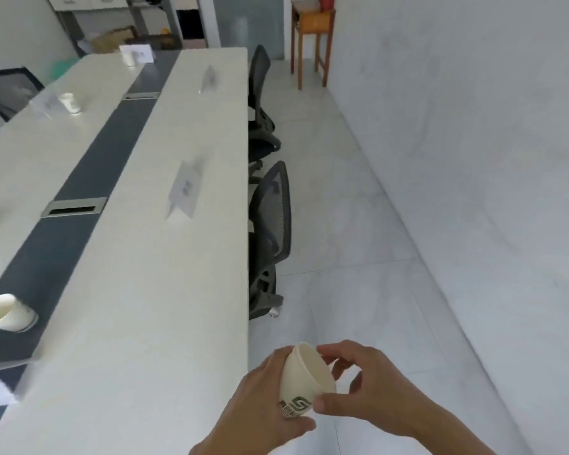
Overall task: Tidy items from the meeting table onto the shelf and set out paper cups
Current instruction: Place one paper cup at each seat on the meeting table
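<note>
A white paper cup with a dark logo is held off the right edge of the long meeting table, over the floor. My left hand grips its base from the left. My right hand pinches its rim, thumb at the side and fingers over the top. Another paper cup lies on its side on the table's dark centre strip at the near left. Two more cups stand farther off: one on the left side and one at the far end.
Folded name cards stand along the table's right half. Two black mesh chairs are tucked in on the right side. A wooden stand is against the right wall, with tiled floor between it and the chairs.
</note>
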